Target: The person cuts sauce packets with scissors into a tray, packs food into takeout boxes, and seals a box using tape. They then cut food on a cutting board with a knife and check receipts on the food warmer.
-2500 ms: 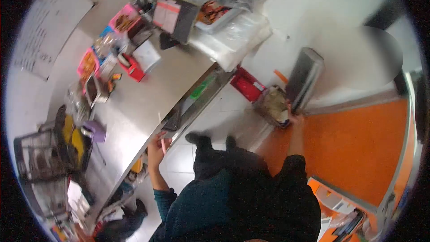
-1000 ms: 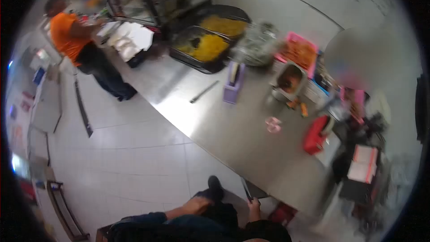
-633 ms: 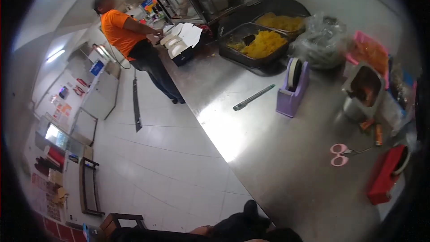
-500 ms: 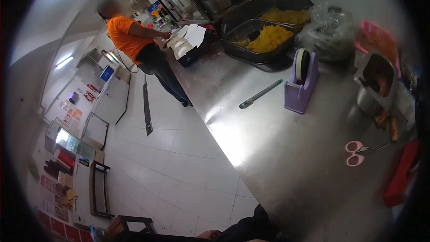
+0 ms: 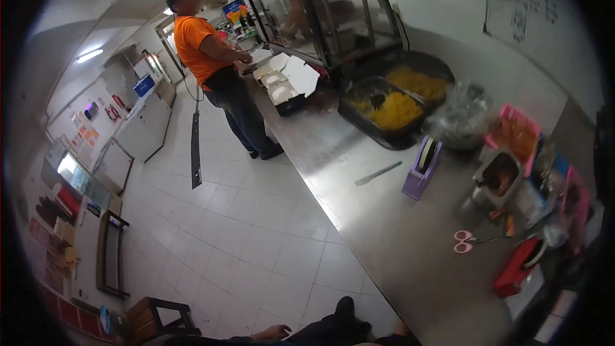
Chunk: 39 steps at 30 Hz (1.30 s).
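At the bottom edge, my left hand (image 5: pixel 277 332) hangs beside my dark-trousered leg (image 5: pixel 330 328). Its fingers look loose and slightly apart, with nothing in them. A small patch of skin by the table's near edge seems to be my right hand (image 5: pixel 401 329); its fingers are hidden. Nearest to that side is the steel table (image 5: pixel 423 263). On it lie pink-handled scissors (image 5: pixel 464 241), a pen (image 5: pixel 378 173) and a purple tape dispenser (image 5: pixel 421 170). A red tape dispenser (image 5: pixel 514 270) sits farther right.
A person in an orange shirt (image 5: pixel 195 45) stands at the table's far end by an open box (image 5: pixel 282 86). Black trays of yellow food (image 5: pixel 394 112), a plastic bag (image 5: pixel 462 118), a metal container (image 5: pixel 496 179) and a glass display cabinet (image 5: pixel 346 19) line the wall. A wooden stool (image 5: pixel 154 317) stands lower left.
My view has tilted and shifted, so the table items sit lower and more of the wall and floor shows. My left hand and shoe have come further into view. The orange-shirted person remains by the box.
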Motion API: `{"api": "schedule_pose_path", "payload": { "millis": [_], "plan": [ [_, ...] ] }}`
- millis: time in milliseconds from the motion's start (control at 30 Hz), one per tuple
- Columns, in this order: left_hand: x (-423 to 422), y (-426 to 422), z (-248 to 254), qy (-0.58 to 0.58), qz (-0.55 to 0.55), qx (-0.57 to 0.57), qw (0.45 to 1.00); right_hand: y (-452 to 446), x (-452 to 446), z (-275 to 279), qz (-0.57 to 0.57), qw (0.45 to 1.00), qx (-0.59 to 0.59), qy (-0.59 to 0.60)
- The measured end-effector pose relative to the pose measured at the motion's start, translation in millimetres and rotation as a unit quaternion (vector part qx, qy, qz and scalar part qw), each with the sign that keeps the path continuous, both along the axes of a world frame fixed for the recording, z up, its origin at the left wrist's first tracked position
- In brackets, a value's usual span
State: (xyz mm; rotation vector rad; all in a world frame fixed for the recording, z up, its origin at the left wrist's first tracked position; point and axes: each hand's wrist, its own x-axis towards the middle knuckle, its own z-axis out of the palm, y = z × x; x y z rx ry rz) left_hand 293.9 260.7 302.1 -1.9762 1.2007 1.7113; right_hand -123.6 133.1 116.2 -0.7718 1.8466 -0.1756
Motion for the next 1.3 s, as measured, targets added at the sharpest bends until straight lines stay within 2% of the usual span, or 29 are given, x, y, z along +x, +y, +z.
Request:
{"api": "schedule_pose_path", "payload": {
  "millis": [100, 167, 233, 300, 400, 500, 567, 700, 767, 800, 833, 900, 967, 1000, 1033, 1100, 1133, 1167, 1233, 1267, 1300],
  "plan": [
    [-5.7, -8.6, 22.8, 0.067, 0.050, -0.139, 0.987, 8.8, 7.2, 63.8, -0.018, 0.998, -0.021, -0.054],
    [-25.2, -22.5, 57.3, 0.039, 0.095, -0.144, 0.984, 11.2, 12.7, 102.6, -0.030, 0.995, -0.024, -0.089],
    [-28.0, -23.0, 51.2, 0.034, 0.113, -0.191, 0.975, 17.7, 22.9, 134.7, -0.039, 0.991, -0.019, -0.129],
    [-31.6, -19.8, 45.2, 0.082, 0.177, -0.194, 0.961, 25.4, 36.7, 162.8, -0.050, 0.985, -0.002, -0.168],
    [-18.7, -21.9, 19.6, 0.146, 0.158, -0.189, 0.958, 29.0, 63.2, 196.4, -0.065, 0.973, 0.026, -0.222],
    [15.7, -37.9, -17.6, 0.129, 0.166, -0.211, 0.955, 21.9, 99.4, 226.2, -0.079, 0.957, 0.044, -0.274],
    [40.5, -46.2, -22.7, 0.125, 0.188, -0.219, 0.949, 9.0, 137.4, 249.6, -0.091, 0.942, 0.052, -0.319],
    [91.4, -71.2, 51.2, 0.165, 0.370, -0.236, 0.883, -46.1, 248.9, 326.6, -0.123, 0.892, 0.054, -0.431],
    [124.3, -77.2, 60.4, 0.153, 0.421, -0.264, 0.854, -88.6, 302.3, 384.5, -0.134, 0.865, -0.006, -0.483],
    [140.3, -75.7, 61.4, 0.147, 0.446, -0.276, 0.838, -111.8, 325.4, 419.7, -0.131, 0.852, -0.066, -0.503],
    [154.0, -73.1, 60.0, 0.155, 0.485, -0.286, 0.812, -137.1, 336.1, 452.0, -0.115, 0.826, -0.180, -0.522],
    [182.4, -71.4, 59.4, 0.172, 0.558, -0.303, 0.753, -181.6, 359.2, 524.8, -0.087, 0.737, -0.364, -0.563],
    [211.0, -65.8, 11.2, 0.224, 0.602, -0.277, 0.715, -210.1, 369.0, 613.9, -0.033, 0.599, -0.488, -0.633],
    [212.3, -68.0, 80.4, 0.130, 0.590, -0.249, 0.757, -216.6, 368.3, 651.6, 0.010, 0.511, -0.528, -0.679],
    [222.1, -66.2, 76.0, 0.131, 0.600, -0.239, 0.752, -218.2, 364.6, 682.8, 0.063, 0.403, -0.546, -0.732],
    [234.9, -68.6, 91.1, 0.115, 0.601, -0.237, 0.754, -213.7, 357.3, 724.7, 0.198, 0.169, -0.489, -0.833],
    [240.7, -71.0, 92.2, 0.122, 0.613, -0.240, 0.743, -210.3, 354.6, 737.9, 0.266, 0.074, -0.431, -0.859],
    [245.4, -74.9, 90.4, 0.129, 0.623, -0.242, 0.732, -207.8, 354.7, 745.4, 0.319, 0.004, -0.375, -0.870],
    [251.3, -86.5, 96.4, 0.142, 0.630, -0.244, 0.724, -207.7, 364.9, 749.0, 0.373, -0.076, -0.306, -0.873],
    [252.7, -97.1, 101.9, 0.146, 0.627, -0.244, 0.725, -211.0, 374.1, 745.8, 0.385, -0.093, -0.291, -0.871],
    [252.5, -106.2, 103.9, 0.150, 0.624, -0.246, 0.726, -216.7, 387.7, 743.8, 0.395, -0.087, -0.289, -0.868]
  ]
}}
